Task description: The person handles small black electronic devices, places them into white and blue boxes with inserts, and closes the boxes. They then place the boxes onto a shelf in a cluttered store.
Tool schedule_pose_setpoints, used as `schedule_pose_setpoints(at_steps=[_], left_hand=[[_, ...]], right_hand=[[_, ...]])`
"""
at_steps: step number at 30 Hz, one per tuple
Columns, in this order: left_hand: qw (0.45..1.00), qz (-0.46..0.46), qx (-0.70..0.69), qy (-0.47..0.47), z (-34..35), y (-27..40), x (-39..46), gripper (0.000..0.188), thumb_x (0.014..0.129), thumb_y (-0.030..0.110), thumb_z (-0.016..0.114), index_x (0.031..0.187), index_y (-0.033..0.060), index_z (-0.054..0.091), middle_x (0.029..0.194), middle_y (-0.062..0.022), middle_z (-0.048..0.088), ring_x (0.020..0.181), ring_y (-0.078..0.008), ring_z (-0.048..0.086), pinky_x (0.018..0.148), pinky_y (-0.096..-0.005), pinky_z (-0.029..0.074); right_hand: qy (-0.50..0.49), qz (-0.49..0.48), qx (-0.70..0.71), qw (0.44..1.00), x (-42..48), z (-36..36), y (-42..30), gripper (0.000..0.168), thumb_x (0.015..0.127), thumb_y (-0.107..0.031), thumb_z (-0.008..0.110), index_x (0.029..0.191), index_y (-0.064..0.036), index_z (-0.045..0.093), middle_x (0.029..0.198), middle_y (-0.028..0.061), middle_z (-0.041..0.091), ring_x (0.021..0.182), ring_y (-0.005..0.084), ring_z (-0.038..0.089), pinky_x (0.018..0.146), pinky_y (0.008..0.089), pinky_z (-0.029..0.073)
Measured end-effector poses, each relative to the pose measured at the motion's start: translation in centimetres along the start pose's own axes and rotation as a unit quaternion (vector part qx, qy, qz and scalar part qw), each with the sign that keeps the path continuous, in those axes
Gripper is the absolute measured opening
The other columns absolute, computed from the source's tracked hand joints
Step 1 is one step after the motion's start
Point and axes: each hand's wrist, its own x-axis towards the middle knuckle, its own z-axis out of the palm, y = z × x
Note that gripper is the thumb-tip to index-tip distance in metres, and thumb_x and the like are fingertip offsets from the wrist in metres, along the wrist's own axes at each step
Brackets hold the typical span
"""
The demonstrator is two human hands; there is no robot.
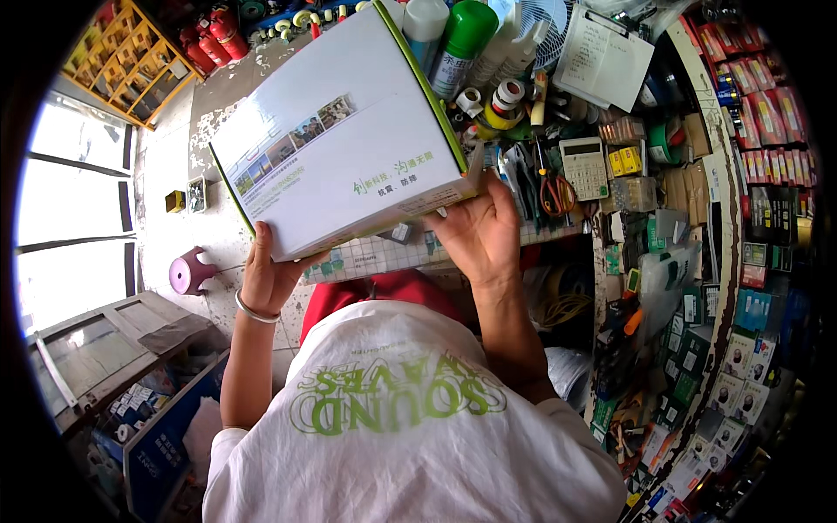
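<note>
A large white cardboard box (327, 150) with green edges, small printed pictures and writing is held tilted above the edge of a desk. My left hand (274, 271) grips its lower left corner, thumb on the printed face and fingers beneath. At the lower right corner is my right hand (480, 229), palm up with the fingers behind the box's end. Under the box shows part of a gridded desk top (366, 256) with a small grey item on it. The box hides what lies behind it.
Spray cans (463, 49), tape rolls (507, 96), red-handled pliers (557, 194), a calculator (584, 163) and a clipboard (605, 59) crowd the desk to the right. Shelves of packaged goods (739, 366) line the far right. A pink stool (189, 270) and a glass-topped case (111, 340) stand left.
</note>
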Motion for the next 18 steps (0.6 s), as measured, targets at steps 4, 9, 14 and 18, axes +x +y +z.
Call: schedule_pose_setpoints(at_steps=[4, 9, 14, 18], left_hand=[[1.000, -0.020, 0.007, 0.002, 0.1, -0.2, 0.2, 0.056, 0.095, 0.046, 0.039, 0.137, 0.0106, 0.029, 0.134, -0.0151, 0.041, 0.121, -0.0373, 0.044, 0.094, -0.0575, 0.043], [0.999, -0.027, -0.014, 0.021, 0.5, -0.8, 0.6, 0.067, 0.091, 0.053, 0.042, 0.140, 0.0103, 0.024, 0.139, -0.0185, 0.035, 0.126, -0.0403, 0.036, 0.097, -0.0588, 0.038], [0.998, -0.038, -0.053, 0.019, 0.7, -0.8, 0.6, 0.067, 0.091, 0.054, 0.042, 0.141, 0.0133, 0.023, 0.141, -0.0164, 0.033, 0.128, -0.0395, 0.033, 0.099, -0.0605, 0.032], [0.995, -0.037, -0.090, 0.007, -0.2, -0.6, 0.9, 0.066, 0.091, 0.053, 0.042, 0.141, 0.0133, 0.023, 0.142, -0.0153, 0.032, 0.130, -0.0396, 0.030, 0.102, -0.0612, 0.024]], right_hand=[[-0.022, 0.045, 0.004, 0.999, 1.0, 0.0, -1.5, 0.041, 0.094, -0.034, 0.047, 0.126, -0.008, 0.049, 0.130, 0.0119, 0.049, 0.122, 0.0271, 0.043, 0.100, 0.0519, 0.035], [-0.027, 0.047, 0.048, 0.997, 1.4, -1.0, -1.1, 0.033, 0.094, -0.023, 0.048, 0.117, 0.000, 0.054, 0.115, 0.0124, 0.060, 0.109, 0.0255, 0.055, 0.096, 0.0450, 0.041], [-0.042, -0.011, -0.001, 0.999, 1.1, 0.0, 0.1, 0.028, 0.093, -0.017, 0.050, 0.113, 0.002, 0.055, 0.109, 0.0127, 0.063, 0.106, 0.0234, 0.057, 0.094, 0.0428, 0.044], [-0.021, -0.025, -0.045, 0.998, 1.4, 0.6, 1.2, 0.031, 0.090, -0.019, 0.055, 0.115, -0.001, 0.054, 0.109, 0.0107, 0.061, 0.107, 0.0212, 0.055, 0.095, 0.0430, 0.043]])
